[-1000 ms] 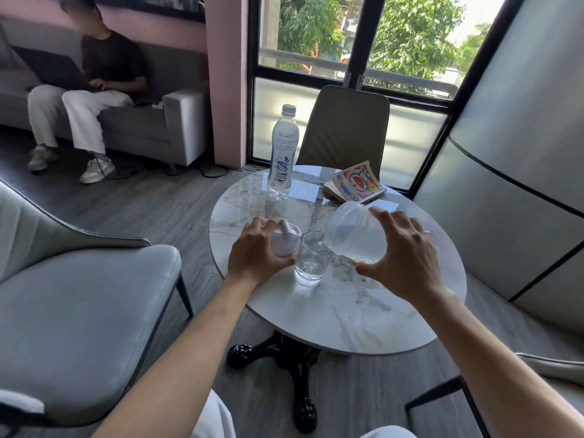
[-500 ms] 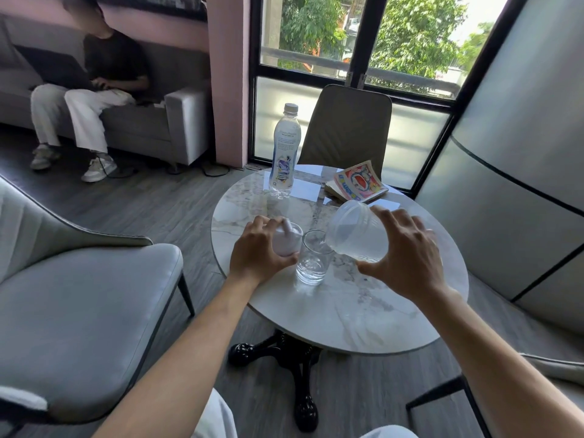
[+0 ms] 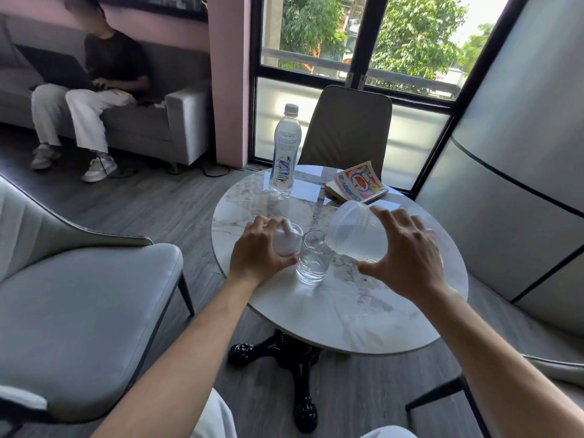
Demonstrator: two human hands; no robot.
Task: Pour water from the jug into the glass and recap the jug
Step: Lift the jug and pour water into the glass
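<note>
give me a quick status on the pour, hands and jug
Right hand holds jug tipped over glass. Left hand holds the lid on the table. Glass part full. Nothing in the way.

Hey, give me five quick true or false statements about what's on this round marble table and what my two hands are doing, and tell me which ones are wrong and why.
1. The right hand holds the translucent plastic jug tilted, its mouth at the clear drinking glass. True.
2. The left hand is gripping the glass. False: it rests over the white jug lid, just left of the glass.
3. The glass lies on its side. False: it stands upright on the round marble table.
4. The tall clear water bottle at the far edge has its cap on. True.
5. The colourful comic book lies under the glass. False: it sits at the far side, apart from the glass.
</note>
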